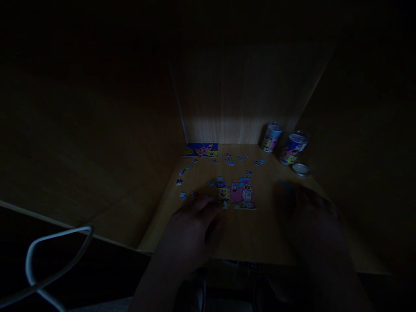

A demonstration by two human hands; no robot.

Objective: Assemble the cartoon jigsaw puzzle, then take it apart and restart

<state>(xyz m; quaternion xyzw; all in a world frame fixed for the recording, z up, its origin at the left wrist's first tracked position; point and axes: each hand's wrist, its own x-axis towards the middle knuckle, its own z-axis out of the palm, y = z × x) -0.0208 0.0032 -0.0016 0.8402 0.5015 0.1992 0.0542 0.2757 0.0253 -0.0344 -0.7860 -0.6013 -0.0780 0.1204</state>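
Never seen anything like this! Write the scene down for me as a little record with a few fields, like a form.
Left hand: fingertips at the lower left of the partly assembled cartoon jigsaw
Right hand: over the desk's right side, too dark to tell if it holds anything
Loose pieces: scattered across the wooden desk
Back right: two printed tins, round lid beside them

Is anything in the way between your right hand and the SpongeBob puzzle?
No, nothing visible stands in the way. The right hand is to the right of the partly built SpongeBob jigsaw puzzle, with only the wooden desk showing between them, though the picture is quite dark.
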